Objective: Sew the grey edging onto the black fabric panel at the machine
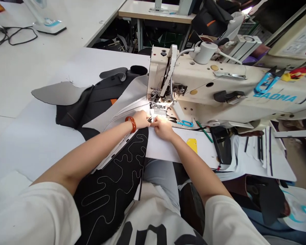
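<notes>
My left hand (142, 119), with a red bangle on the wrist, rests on grey and black fabric (122, 112) right in front of the needle area (158, 108) of a cream sewing machine (219, 88). My right hand (163, 127) lies beside it, fingers pinched on the fabric edge under the lit presser foot. The two hands almost touch. A black quilted piece (117, 177) with white wavy stitching runs from the machine down over my lap.
Blue-handled snips (185, 123), a green pencil (204, 131) and a yellow tag (192, 144) lie right of my hands. More grey and black panels (66, 93) spread to the left on the white table. Cut pieces (257, 149) lie at the right; cables (12, 35) far left.
</notes>
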Motion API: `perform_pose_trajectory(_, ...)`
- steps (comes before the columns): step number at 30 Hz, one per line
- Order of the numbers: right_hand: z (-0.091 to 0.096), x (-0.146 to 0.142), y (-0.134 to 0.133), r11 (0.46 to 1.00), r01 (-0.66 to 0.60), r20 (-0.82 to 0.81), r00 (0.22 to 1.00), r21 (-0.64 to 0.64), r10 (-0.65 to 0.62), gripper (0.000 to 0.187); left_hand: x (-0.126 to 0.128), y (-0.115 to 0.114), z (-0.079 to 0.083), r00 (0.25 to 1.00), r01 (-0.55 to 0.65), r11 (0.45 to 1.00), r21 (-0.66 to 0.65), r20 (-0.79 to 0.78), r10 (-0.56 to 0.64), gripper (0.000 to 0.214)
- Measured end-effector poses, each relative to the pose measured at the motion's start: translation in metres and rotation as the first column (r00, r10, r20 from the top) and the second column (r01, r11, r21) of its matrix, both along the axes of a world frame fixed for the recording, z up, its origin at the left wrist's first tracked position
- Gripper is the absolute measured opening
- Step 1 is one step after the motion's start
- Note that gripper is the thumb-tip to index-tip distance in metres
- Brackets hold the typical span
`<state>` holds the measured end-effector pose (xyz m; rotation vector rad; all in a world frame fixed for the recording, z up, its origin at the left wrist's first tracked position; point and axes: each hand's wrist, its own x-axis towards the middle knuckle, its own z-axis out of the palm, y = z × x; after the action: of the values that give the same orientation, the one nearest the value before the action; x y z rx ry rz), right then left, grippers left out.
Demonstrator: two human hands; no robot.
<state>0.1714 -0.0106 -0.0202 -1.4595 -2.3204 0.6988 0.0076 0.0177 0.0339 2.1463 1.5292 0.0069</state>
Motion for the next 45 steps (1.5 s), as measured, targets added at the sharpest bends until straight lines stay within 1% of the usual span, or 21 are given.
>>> perform_pose_trajectory(1, -0.003, 0.002, 0.005, 0.999, 0.038, -0.103, 0.994, -0.035, -0.041, 0.039, -0.001, -0.003, -0.002, 1.0, 0.02, 1.0, 0.005, -0.002, -0.02, 0.011)
perform_pose_trajectory(3, -0.009, 0.005, 0.016, 0.979, 0.177, -0.235, 0.952, -0.104, -0.197, 0.039, -0.002, -0.008, -0.005, 0.997, 0.064, 0.998, 0.022, -0.044, -0.063, 0.02)
perform_pose_trajectory(5, -0.012, 0.004, 0.025, 0.948, 0.301, -0.235, 0.918, -0.107, -0.318, 0.038, -0.001, -0.011, -0.006, 0.99, 0.099, 0.994, 0.048, -0.11, -0.094, 0.021)
perform_pose_trajectory(6, -0.013, 0.002, 0.027, 0.943, 0.321, -0.208, 0.92, -0.084, -0.332, 0.037, 0.0, -0.012, -0.007, 0.985, 0.112, 0.992, 0.056, -0.136, -0.104, 0.019)
perform_pose_trajectory(11, -0.014, -0.007, 0.021, 0.969, 0.247, -0.057, 0.968, 0.002, -0.246, 0.034, 0.003, -0.011, -0.009, 0.983, 0.092, 0.994, 0.051, -0.165, -0.083, 0.013)
perform_pose_trajectory(16, -0.009, -0.012, 0.024, 0.971, 0.238, 0.088, 0.967, 0.009, -0.238, 0.039, 0.011, 0.0, -0.007, 0.976, 0.065, 0.997, 0.029, -0.21, -0.058, 0.021)
perform_pose_trajectory(18, -0.007, -0.012, 0.029, 0.971, 0.239, 0.092, 0.967, 0.003, -0.238, 0.041, 0.018, 0.006, -0.004, 0.971, 0.052, 0.998, 0.028, -0.237, -0.045, 0.026)
perform_pose_trajectory(21, -0.004, -0.011, 0.027, 0.951, 0.304, -0.073, 0.949, -0.05, -0.307, 0.045, 0.028, 0.014, 0.001, 0.958, 0.061, 0.997, 0.039, -0.284, -0.047, 0.032)
perform_pose_trajectory(24, -0.003, -0.013, 0.011, 0.899, 0.357, -0.3, 0.855, -0.254, -0.424, 0.052, 0.028, 0.019, 0.012, 0.938, 0.116, 0.993, 0.026, -0.332, -0.101, 0.039)
perform_pose_trajectory(26, -0.002, -0.015, -0.003, 0.875, 0.313, -0.368, 0.815, -0.37, -0.447, 0.055, 0.021, 0.021, 0.023, 0.929, 0.179, 0.983, -0.033, -0.323, -0.18, 0.044)
perform_pose_trajectory(28, -0.001, -0.018, -0.013, 0.873, 0.267, -0.387, 0.815, -0.408, -0.43, 0.058, 0.011, 0.021, 0.032, 0.927, 0.203, 0.972, -0.118, -0.296, -0.23, 0.042)
perform_pose_trajectory(30, 0.0, -0.02, -0.018, 0.872, 0.245, -0.398, 0.814, -0.423, -0.422, 0.06, 0.002, 0.02, 0.038, 0.935, 0.174, 0.973, -0.149, -0.284, -0.211, 0.035)
perform_pose_trajectory(32, 0.003, -0.022, -0.018, 0.861, 0.217, -0.416, 0.804, -0.459, -0.425, 0.061, -0.003, 0.02, 0.039, 0.947, 0.134, 0.982, -0.134, -0.276, -0.167, 0.026)
perform_pose_trajectory(35, 0.01, -0.03, -0.015, 0.815, 0.124, -0.479, 0.756, -0.565, -0.446, 0.058, 0.002, 0.024, 0.042, 0.955, 0.112, 0.983, -0.144, -0.258, -0.146, 0.022)
perform_pose_trajectory(37, 0.014, -0.041, -0.015, 0.756, 0.027, -0.563, 0.651, -0.654, -0.51, 0.053, 0.013, 0.028, 0.047, 0.949, 0.11, 0.983, -0.148, -0.278, -0.149, 0.021)
perform_pose_trajectory(39, 0.016, -0.053, -0.019, 0.697, -0.088, -0.649, 0.463, -0.712, -0.604, 0.048, 0.025, 0.03, 0.051, 0.938, 0.109, 0.985, -0.133, -0.314, -0.146, 0.015)
perform_pose_trajectory(41, 0.015, -0.058, -0.028, 0.659, -0.212, -0.691, 0.274, -0.721, -0.668, 0.047, 0.034, 0.026, 0.05, 0.916, 0.12, 0.985, -0.121, -0.37, -0.157, 0.007)
perform_pose_trajectory(42, 0.013, -0.057, -0.033, 0.646, -0.27, -0.699, 0.223, -0.714, -0.68, 0.048, 0.037, 0.022, 0.046, 0.903, 0.129, 0.984, -0.12, -0.397, -0.166, 0.003)
perform_pose_trajectory(43, 0.011, -0.052, -0.038, 0.63, -0.323, -0.704, 0.223, -0.706, -0.674, 0.051, 0.037, 0.016, 0.041, 0.89, 0.136, 0.983, -0.12, -0.422, -0.175, 0.007)
perform_pose_trajectory(44, 0.009, -0.044, -0.04, 0.608, -0.361, -0.704, 0.279, -0.707, -0.653, 0.052, 0.037, 0.008, 0.035, 0.883, 0.14, 0.984, -0.11, -0.436, -0.175, 0.016)
perform_pose_trajectory(45, 0.008, -0.034, -0.04, 0.586, -0.36, -0.688, 0.381, -0.726, -0.618, 0.051, 0.036, 0.001, 0.028, 0.886, 0.135, 0.986, -0.096, -0.435, -0.163, 0.025)
